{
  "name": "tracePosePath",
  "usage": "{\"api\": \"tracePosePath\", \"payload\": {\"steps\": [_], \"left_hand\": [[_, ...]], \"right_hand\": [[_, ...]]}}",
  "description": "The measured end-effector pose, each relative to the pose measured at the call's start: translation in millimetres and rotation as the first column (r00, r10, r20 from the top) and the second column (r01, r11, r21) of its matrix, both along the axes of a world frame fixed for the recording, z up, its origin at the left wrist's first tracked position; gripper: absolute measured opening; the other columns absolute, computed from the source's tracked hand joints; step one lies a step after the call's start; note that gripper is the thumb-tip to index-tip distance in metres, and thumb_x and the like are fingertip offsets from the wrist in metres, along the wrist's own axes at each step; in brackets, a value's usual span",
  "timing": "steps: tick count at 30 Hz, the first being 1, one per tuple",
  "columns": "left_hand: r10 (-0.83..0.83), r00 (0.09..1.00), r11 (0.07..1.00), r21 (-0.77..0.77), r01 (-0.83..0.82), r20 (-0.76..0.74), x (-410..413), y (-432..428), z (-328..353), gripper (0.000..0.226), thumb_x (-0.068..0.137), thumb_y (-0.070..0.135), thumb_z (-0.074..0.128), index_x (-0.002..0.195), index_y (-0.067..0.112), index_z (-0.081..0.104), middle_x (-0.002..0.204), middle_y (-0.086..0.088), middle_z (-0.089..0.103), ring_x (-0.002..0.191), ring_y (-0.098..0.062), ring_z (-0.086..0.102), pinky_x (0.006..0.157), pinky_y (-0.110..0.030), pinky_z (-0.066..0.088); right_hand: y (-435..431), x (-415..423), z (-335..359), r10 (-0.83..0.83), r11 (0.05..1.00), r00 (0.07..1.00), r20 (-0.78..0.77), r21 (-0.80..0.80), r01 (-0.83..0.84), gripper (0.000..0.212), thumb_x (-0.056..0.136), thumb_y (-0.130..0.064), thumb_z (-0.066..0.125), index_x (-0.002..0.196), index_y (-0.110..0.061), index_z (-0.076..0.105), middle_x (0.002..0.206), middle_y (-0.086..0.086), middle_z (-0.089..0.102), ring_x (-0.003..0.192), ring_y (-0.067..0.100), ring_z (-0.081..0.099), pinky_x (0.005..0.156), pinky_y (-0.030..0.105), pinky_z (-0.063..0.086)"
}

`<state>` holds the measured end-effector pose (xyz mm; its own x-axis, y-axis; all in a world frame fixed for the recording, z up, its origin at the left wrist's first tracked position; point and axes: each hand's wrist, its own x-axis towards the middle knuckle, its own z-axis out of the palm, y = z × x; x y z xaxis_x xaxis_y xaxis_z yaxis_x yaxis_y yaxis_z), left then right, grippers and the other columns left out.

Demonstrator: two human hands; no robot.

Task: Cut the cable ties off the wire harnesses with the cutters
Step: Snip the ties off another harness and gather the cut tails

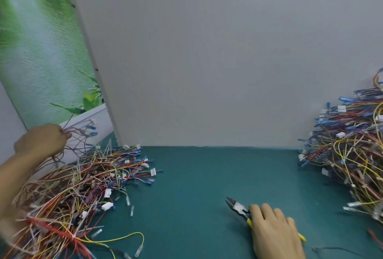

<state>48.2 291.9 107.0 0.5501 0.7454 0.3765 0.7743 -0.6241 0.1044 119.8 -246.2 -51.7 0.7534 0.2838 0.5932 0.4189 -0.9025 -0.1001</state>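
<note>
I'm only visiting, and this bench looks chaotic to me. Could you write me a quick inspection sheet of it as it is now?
Surface: teal mat running between two piles.
Job's things: cutters lying on the mat, blades slightly apart; left pile and right pile of many-coloured wire harnesses with white connectors.
Clutter: a loose yellow wire at the left pile's near edge.
Hands: left hand grips a harness lifted above the left pile; right hand lies over the cutters' yellow handles, grip unclear.
Cables: nothing seen apart from harness wires.
Surroundings: grey panel behind the mat; green poster at the left.
</note>
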Motion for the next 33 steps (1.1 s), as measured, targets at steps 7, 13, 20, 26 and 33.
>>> {"api": "tracePosePath", "payload": {"steps": [7, 13, 20, 26, 33], "left_hand": [[-0.018, 0.942, 1.0, -0.011, 0.023, 0.335, 2, 20, 25, 0.045, 0.092, 0.055, 0.03, 0.085, 0.013, 0.041, 0.084, -0.034, 0.053, 0.076, -0.053, 0.053, 0.075, -0.057, 0.048], [-0.072, 0.921, 0.94, -0.282, 0.191, 0.383, 2, -89, 53, 0.048, 0.098, 0.044, 0.046, 0.081, 0.001, 0.059, 0.067, -0.018, 0.057, 0.059, -0.031, 0.059, 0.055, -0.03, 0.041], [-0.173, 0.879, 0.536, -0.706, 0.463, 0.445, 18, -159, 48, 0.009, 0.091, 0.013, 0.063, 0.092, 0.004, 0.064, 0.075, -0.01, 0.07, 0.057, -0.018, 0.058, 0.051, -0.025, 0.046], [-0.325, 0.813, 0.422, -0.695, 0.582, 0.483, 34, -197, 19, 0.025, 0.081, -0.013, 0.063, 0.099, 0.005, 0.066, 0.085, -0.009, 0.072, 0.074, -0.02, 0.065, 0.057, -0.026, 0.053], [-0.651, 0.754, 0.599, -0.552, 0.58, 0.086, 41, -226, -36, 0.04, 0.085, 0.012, 0.07, 0.124, 0.016, 0.06, 0.118, 0.004, 0.064, 0.105, -0.01, 0.061, 0.098, -0.025, 0.044]], "right_hand": [[0, 0, 1, 0.01, 1.0, 0.999, -0.04, -0.002, -0.01, 0.047, 0.02, 0.006, 0.087, 0.055, -0.009, 0.058, 0.052, 0.008, 0.045, 0.039, 0.03, 0.043, 0.046, 0.031, 0.025], [-1, 0, 0, 0.012, 1.0, 1.0, -0.022, 0.01, -0.012, 0.037, 0.033, 0.0, 0.085, 0.054, -0.01, 0.056, 0.051, 0.006, 0.04, 0.039, 0.029, 0.043, 0.047, 0.03, 0.025], [0, 0, 1, 0.011, 1.0, 1.0, 0.012, 0.0, -0.011, 0.024, 0.045, 0.002, 0.076, 0.056, -0.01, 0.058, 0.053, 0.008, 0.044, 0.04, 0.03, 0.045, 0.046, 0.031, 0.027], [0, -1, 3, 0.015, 1.0, 0.997, -0.077, -0.006, -0.016, 0.048, 0.02, 0.005, 0.087, 0.056, -0.01, 0.059, 0.052, 0.007, 0.045, 0.04, 0.03, 0.044, 0.047, 0.031, 0.026], [-4, -3, 4, 0.033, 0.999, 0.994, -0.106, -0.026, -0.036, 0.046, 0.025, 0.004, 0.088, 0.058, -0.01, 0.059, 0.053, 0.006, 0.047, 0.041, 0.031, 0.046, 0.047, 0.031, 0.028]]}}
